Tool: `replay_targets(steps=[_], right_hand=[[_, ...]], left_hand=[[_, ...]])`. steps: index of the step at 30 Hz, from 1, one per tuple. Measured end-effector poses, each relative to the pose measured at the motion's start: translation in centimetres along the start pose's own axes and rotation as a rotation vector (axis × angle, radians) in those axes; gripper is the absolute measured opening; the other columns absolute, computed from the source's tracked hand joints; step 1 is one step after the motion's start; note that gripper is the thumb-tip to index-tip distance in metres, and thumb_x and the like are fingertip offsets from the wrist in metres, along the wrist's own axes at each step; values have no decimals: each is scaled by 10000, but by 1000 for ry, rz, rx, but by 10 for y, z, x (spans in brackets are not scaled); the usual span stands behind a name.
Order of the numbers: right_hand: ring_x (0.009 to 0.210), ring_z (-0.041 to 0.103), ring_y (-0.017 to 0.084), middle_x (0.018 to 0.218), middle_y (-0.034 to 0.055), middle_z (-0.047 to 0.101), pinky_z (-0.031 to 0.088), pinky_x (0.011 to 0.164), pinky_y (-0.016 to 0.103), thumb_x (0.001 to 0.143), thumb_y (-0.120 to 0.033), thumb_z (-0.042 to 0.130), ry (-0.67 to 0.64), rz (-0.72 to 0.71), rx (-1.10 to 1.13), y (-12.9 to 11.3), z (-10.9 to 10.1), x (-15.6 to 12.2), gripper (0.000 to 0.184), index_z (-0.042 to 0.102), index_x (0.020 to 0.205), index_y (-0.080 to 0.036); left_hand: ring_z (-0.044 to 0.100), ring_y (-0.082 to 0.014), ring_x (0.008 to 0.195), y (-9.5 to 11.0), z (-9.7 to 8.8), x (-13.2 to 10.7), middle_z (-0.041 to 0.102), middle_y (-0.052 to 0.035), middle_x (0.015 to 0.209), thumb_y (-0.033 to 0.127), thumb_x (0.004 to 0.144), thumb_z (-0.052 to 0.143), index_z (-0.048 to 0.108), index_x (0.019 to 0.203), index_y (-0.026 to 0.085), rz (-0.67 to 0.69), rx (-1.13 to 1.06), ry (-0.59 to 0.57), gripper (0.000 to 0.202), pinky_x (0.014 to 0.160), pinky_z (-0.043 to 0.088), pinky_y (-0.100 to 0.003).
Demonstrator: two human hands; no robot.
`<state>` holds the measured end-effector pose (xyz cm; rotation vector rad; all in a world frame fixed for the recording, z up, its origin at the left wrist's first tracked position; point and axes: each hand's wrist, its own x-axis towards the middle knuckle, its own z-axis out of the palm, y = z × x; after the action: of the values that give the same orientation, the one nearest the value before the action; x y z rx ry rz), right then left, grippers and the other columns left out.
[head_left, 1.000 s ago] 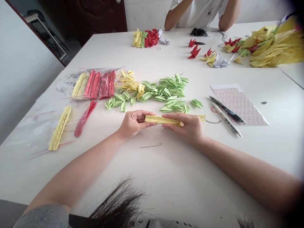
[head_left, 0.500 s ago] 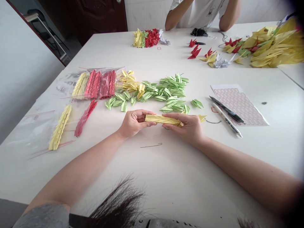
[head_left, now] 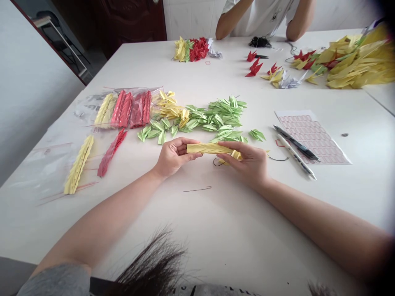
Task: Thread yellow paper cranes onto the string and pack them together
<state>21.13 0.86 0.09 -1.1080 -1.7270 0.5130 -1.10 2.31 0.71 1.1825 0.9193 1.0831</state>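
My left hand [head_left: 174, 157] and right hand [head_left: 247, 162] are close together above the white surface [head_left: 216, 222]. The fingers of both are curled and closed around a tight stack of yellow origami cranes [head_left: 208, 148], my left at one end and my right at the other, with the stack lying level between them. A thin dark wire [head_left: 197, 189] lies on the surface below my hands. Just beyond them is a loose pile of green origami cranes [head_left: 222, 119]. To my left, a yellow crane strand [head_left: 78, 164] and a red crane strand [head_left: 109, 153] lie on clear plastic bags [head_left: 52, 172]. To my right are a sheet of red-outlined labels [head_left: 311, 137], a black pen [head_left: 296, 143] and a white pen [head_left: 296, 157]. Across the surface, a co-worker's arms [head_left: 262, 16] rest near more cranes.
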Motion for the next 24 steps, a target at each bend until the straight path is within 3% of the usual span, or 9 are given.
replay_targets(steps=[5,9,12,16,21,24], right_hand=[[797,740,227,945,40,781,612,701,367,844,-400,735,-17,26,24,0,-1,0,207,770,992,-260],[989,724,254,1095,73,751,601,785,366,831,-446,748,-82,27,96,5,-2,-3,458,657,1232,-243],[924,731,228,1010,68,754,588,714,335,920,-471,636,-104,85,153,7,-2,-3,490,554,1350,-252],[752,713,187,814,36,740,564,679,326,974,-447,551,-7,101,87,4,0,-1,330,671,1189,-228],[774,714,177,775,22,749,531,961,427,961,-357,584,61,43,45,2,3,1,227,746,1056,-230],[781,723,184,799,29,756,568,883,398,955,-345,593,47,70,97,3,3,0,224,748,1065,-228]], left_hand=[[750,-236,888,0,0,0,771,-74,907,326,556,930,706,952,145,-2,0,-16,490,847,600,-355],[748,-236,880,0,0,0,770,-76,914,342,558,929,705,969,146,2,10,0,508,829,602,-348],[748,-227,866,0,0,1,768,-71,921,339,570,923,702,977,152,25,19,26,499,813,606,-340],[748,-212,834,-3,1,2,769,-62,904,324,577,917,701,970,153,57,20,68,480,791,615,-330],[751,-210,821,-3,2,2,772,-63,885,296,562,923,708,961,145,46,7,71,478,769,612,-317],[753,-220,799,-1,2,2,772,-75,876,307,549,929,711,962,134,4,17,82,498,734,606,-308]])
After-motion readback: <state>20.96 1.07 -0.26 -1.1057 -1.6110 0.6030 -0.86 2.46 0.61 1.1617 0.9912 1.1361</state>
